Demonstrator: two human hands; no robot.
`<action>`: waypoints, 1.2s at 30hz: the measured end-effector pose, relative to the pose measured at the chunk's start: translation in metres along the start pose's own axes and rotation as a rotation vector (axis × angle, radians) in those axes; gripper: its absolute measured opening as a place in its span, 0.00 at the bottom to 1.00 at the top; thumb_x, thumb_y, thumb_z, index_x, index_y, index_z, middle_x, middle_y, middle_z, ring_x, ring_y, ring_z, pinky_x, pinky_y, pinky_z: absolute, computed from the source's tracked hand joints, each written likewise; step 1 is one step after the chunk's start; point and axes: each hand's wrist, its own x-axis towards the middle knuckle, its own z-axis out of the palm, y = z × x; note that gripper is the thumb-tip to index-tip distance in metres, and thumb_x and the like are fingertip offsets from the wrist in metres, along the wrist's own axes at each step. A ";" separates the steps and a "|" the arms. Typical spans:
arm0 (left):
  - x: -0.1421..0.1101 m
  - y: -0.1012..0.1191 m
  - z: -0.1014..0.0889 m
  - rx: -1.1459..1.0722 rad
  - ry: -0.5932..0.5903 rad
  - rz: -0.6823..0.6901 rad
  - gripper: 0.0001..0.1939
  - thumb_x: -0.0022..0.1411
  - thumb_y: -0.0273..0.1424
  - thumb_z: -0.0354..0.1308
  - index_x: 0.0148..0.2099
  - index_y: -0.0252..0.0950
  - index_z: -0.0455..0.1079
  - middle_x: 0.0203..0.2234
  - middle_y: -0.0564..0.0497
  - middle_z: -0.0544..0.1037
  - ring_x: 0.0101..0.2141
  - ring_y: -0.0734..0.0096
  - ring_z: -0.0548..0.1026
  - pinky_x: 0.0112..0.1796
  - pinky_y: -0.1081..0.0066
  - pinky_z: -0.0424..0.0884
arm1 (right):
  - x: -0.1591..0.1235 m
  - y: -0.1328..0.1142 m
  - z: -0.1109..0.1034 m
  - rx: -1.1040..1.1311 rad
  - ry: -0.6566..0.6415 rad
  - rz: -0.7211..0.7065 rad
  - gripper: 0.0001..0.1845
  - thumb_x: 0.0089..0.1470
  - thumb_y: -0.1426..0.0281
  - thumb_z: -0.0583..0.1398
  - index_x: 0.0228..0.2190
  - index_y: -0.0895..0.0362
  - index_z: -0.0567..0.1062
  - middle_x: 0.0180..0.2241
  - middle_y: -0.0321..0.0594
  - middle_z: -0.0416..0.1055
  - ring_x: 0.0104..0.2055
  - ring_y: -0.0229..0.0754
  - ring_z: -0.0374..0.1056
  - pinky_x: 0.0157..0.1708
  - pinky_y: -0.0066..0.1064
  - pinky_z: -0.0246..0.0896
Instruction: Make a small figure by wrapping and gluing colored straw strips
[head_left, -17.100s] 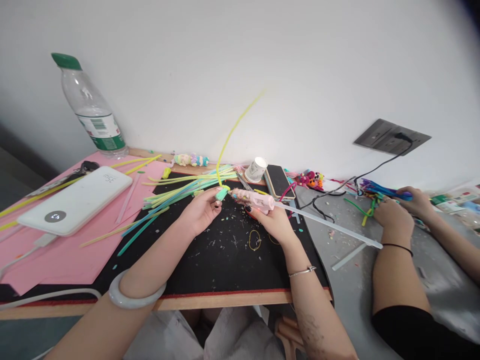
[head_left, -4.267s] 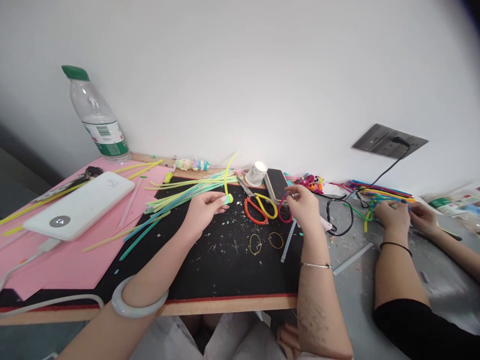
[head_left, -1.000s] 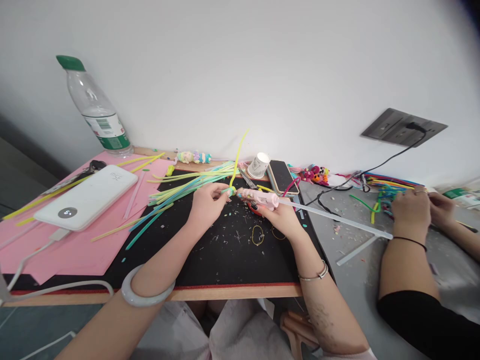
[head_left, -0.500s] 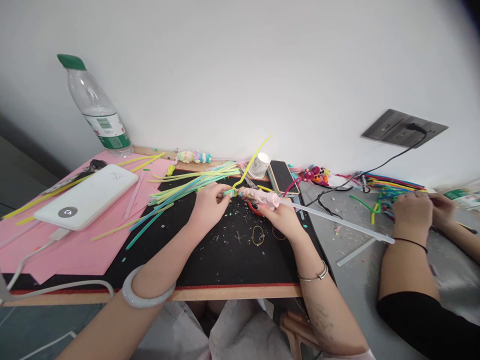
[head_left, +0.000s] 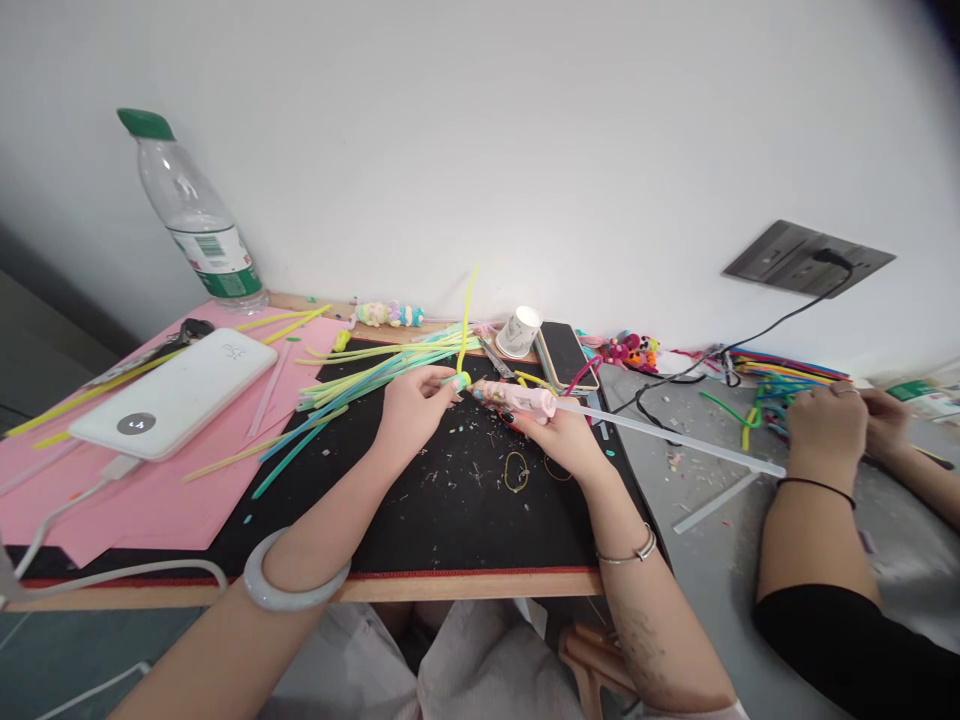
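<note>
My left hand pinches a small green coil of pipe cleaner between thumb and fingertips. From the coil a yellow pipe cleaner sticks straight up. Wrapped around a pink hot glue gun is my right hand. The gun's nozzle points left and sits close beside the coil; whether they touch I cannot tell. A long translucent glue stick juts out of the gun's back. Behind my left hand lies a bundle of green, yellow and blue pipe cleaners.
Scissors, a paper cup and a phone lie behind the gun. Rubber bands and scraps dot the black mat. A power bank and bottle stand left. A co-worker's hands work at right.
The yellow pipe cleaner has swung from leaning right to upright as my left hand turned the coil. The glue gun has shifted slightly left and down.
</note>
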 end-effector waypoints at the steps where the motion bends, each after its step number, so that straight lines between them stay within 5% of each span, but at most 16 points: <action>1: 0.000 0.000 0.000 -0.018 0.006 -0.007 0.14 0.50 0.35 0.60 0.37 0.31 0.73 0.28 0.45 0.78 0.28 0.65 0.77 0.33 0.66 0.75 | 0.000 -0.001 -0.001 -0.004 0.006 0.005 0.17 0.50 0.65 0.59 0.43 0.55 0.75 0.37 0.39 0.76 0.35 0.44 0.71 0.38 0.35 0.65; 9: 0.001 0.001 -0.003 -0.090 0.055 -0.034 0.15 0.50 0.36 0.61 0.38 0.30 0.73 0.30 0.45 0.78 0.28 0.67 0.77 0.33 0.67 0.75 | -0.005 -0.002 -0.025 -0.141 0.311 0.204 0.17 0.48 0.64 0.58 0.38 0.60 0.77 0.32 0.42 0.76 0.34 0.44 0.70 0.35 0.32 0.63; 16: 0.000 0.004 -0.002 -0.086 0.058 -0.024 0.14 0.50 0.35 0.61 0.37 0.30 0.73 0.30 0.46 0.78 0.29 0.67 0.77 0.33 0.67 0.75 | -0.020 0.019 -0.065 -0.457 0.578 0.513 0.20 0.46 0.59 0.57 0.38 0.57 0.76 0.30 0.43 0.75 0.32 0.46 0.68 0.33 0.33 0.59; 25: -0.001 0.002 -0.002 -0.090 0.051 -0.009 0.15 0.50 0.37 0.61 0.37 0.31 0.73 0.30 0.46 0.78 0.29 0.66 0.77 0.32 0.67 0.74 | -0.046 0.064 -0.102 -0.714 0.374 0.843 0.26 0.41 0.60 0.58 0.42 0.59 0.74 0.35 0.52 0.74 0.36 0.54 0.69 0.33 0.37 0.58; 30: -0.003 0.002 -0.001 -0.083 0.033 0.054 0.14 0.50 0.37 0.61 0.37 0.33 0.74 0.29 0.46 0.78 0.29 0.66 0.77 0.32 0.67 0.74 | -0.048 0.082 -0.102 -0.795 0.228 0.862 0.26 0.40 0.66 0.59 0.44 0.58 0.75 0.37 0.53 0.74 0.39 0.55 0.69 0.35 0.38 0.58; 33: -0.004 0.000 0.000 -0.049 0.023 0.118 0.13 0.51 0.37 0.60 0.37 0.35 0.74 0.30 0.47 0.78 0.29 0.66 0.77 0.34 0.67 0.73 | -0.045 0.075 -0.098 -0.849 0.187 0.839 0.26 0.41 0.68 0.58 0.45 0.61 0.74 0.40 0.56 0.72 0.43 0.57 0.67 0.40 0.42 0.58; 36: -0.004 -0.001 0.000 0.010 0.017 0.170 0.12 0.53 0.37 0.58 0.37 0.36 0.74 0.31 0.47 0.78 0.29 0.67 0.77 0.33 0.68 0.73 | -0.037 0.047 -0.088 -0.792 0.357 0.747 0.25 0.45 0.68 0.56 0.46 0.64 0.73 0.42 0.60 0.70 0.45 0.58 0.65 0.42 0.45 0.56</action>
